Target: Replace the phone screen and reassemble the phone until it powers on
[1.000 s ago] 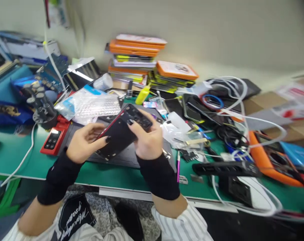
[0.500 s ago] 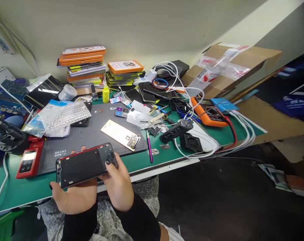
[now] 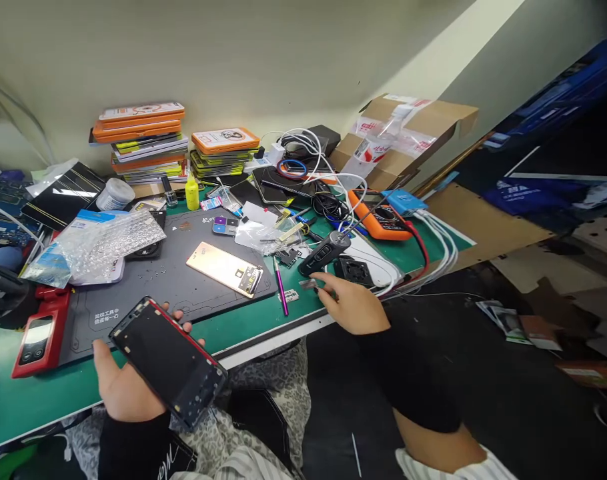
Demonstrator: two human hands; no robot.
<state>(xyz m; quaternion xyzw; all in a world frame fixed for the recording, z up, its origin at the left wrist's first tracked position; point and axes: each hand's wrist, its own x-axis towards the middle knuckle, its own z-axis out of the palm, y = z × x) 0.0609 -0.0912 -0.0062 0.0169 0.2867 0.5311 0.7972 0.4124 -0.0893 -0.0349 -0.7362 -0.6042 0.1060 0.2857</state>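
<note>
Phone chassis (image 3: 171, 363) is lying across the left hand (image 3: 128, 395), lower left of the picture, fingers curling around its far edge. Its black face is showing bare; a gold panel (image 3: 226, 268) is lying apart on the mat (image 3: 176, 288), so joining is apparently not yet beginning. Right of centre, the right hand (image 3: 351, 305) is touching a thin metal piece (image 3: 307, 284), fingertips nearly meeting; whether it is gripping cannot be told.
</note>
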